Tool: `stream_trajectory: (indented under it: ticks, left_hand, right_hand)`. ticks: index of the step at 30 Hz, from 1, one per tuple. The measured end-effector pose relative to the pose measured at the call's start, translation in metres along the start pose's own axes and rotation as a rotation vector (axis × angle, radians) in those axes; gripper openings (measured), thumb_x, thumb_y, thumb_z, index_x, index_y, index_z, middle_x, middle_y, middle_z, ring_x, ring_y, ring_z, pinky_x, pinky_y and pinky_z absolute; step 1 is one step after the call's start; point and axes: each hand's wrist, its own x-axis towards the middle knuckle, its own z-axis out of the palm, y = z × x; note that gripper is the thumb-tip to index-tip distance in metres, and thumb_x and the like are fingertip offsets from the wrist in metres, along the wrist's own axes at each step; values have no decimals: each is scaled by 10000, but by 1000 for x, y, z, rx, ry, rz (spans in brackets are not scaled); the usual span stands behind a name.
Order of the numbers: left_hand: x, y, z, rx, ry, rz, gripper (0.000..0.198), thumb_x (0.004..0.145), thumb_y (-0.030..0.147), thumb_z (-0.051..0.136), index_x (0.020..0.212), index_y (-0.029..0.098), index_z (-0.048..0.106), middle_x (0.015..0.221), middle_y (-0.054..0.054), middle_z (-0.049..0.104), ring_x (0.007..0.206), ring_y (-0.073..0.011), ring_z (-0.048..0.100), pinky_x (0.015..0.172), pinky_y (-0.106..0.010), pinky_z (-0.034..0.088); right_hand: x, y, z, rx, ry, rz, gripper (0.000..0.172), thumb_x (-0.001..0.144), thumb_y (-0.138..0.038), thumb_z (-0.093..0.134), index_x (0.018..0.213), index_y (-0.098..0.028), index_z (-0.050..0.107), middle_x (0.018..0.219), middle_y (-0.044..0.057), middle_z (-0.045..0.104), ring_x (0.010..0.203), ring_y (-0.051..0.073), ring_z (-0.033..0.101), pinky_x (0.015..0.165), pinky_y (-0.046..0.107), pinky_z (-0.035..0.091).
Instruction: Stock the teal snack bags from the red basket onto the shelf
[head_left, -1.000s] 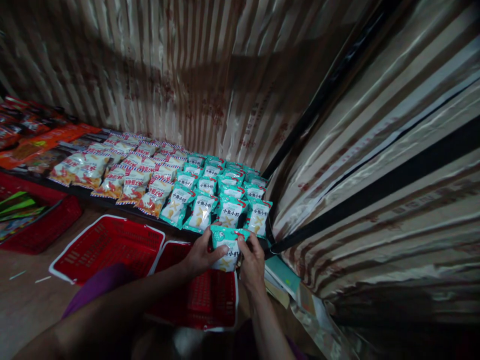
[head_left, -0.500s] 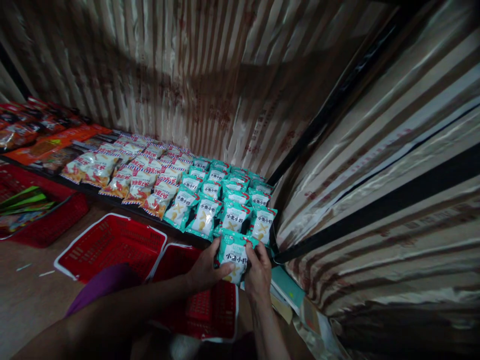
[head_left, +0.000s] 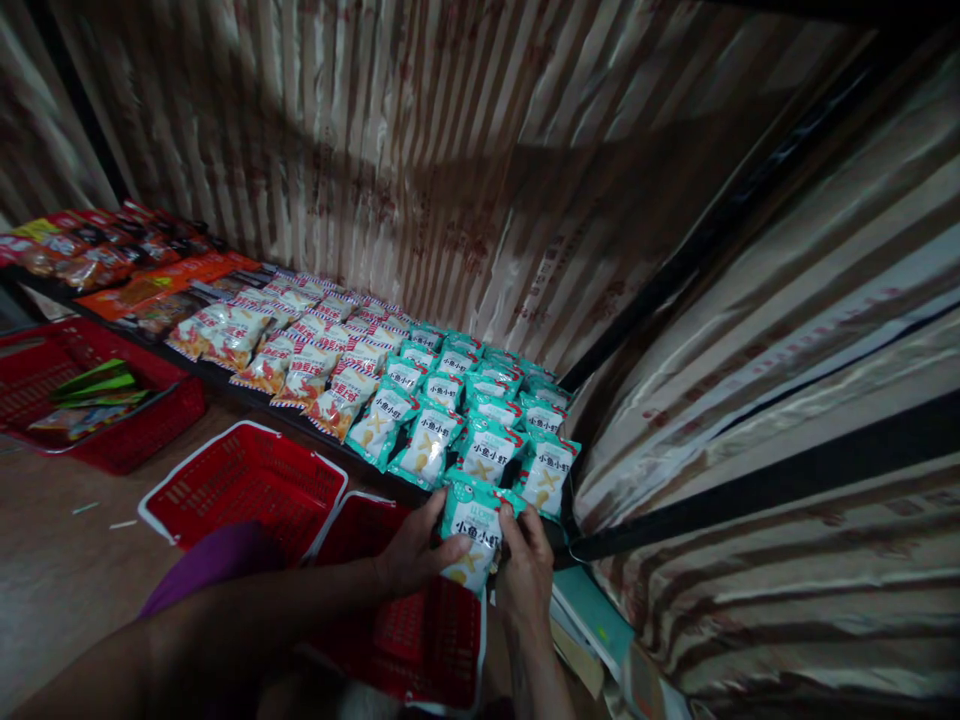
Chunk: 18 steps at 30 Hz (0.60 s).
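Note:
Between my two hands is a teal and white snack bag [head_left: 472,535], held upright in front of the shelf. My left hand [head_left: 420,548] grips its left side, the thumb lying across the front. At its right edge my right hand [head_left: 523,550] pinches the bag, thumb in front. Just beyond stand rows of matching teal snack bags [head_left: 486,452] on a low dark shelf [head_left: 319,432]. Left of these lie white and orange snack bags [head_left: 341,398] with striped edges. Under my forearms, a red basket [head_left: 442,650] is partly hidden.
Another red basket [head_left: 240,490] sits on the floor, and a further red basket [head_left: 169,425] at left holds green packets [head_left: 97,380]. Orange packets [head_left: 150,282] fill the shelf's far left. Striped cloth [head_left: 420,150] hangs behind, with a dark post [head_left: 675,240]. Books [head_left: 592,610] lie at lower right.
My view has swung left, so the shelf and baskets appear further right and slightly lower. Both hands still hold the same bag, little changed in position against the shelf.

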Motion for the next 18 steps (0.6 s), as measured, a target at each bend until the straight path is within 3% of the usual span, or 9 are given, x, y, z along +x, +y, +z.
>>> stream_trajectory:
  ticks: [6, 14, 18]
  left_hand:
    - [7, -4, 5, 140, 120, 38, 553, 819, 443, 502, 1263, 125, 413, 1161, -114, 572, 1049, -244, 536, 919, -346, 420]
    - [11, -7, 10, 200, 158, 37, 513, 827, 451, 481, 1218, 121, 446, 1119, -121, 595, 979, -227, 569, 879, -330, 439]
    - [12, -8, 10, 212, 158, 49, 505, 836, 448, 467, 1221, 122, 443, 1078, -114, 612, 985, -227, 568, 884, -333, 436]
  right_hand:
    - [4, -2, 0, -14, 39, -10, 393, 619, -468, 704, 884, -187, 632, 796, -1, 672, 727, 170, 595, 637, 258, 469]
    - [8, 4, -4, -28, 19, -101, 406, 667, -481, 659, 944, -184, 640, 868, 18, 682, 761, 177, 610, 662, 266, 476]
    - [8, 3, -5, -12, 36, -74, 395, 658, -470, 676, 922, -178, 637, 878, 18, 676, 788, 178, 603, 684, 267, 475]
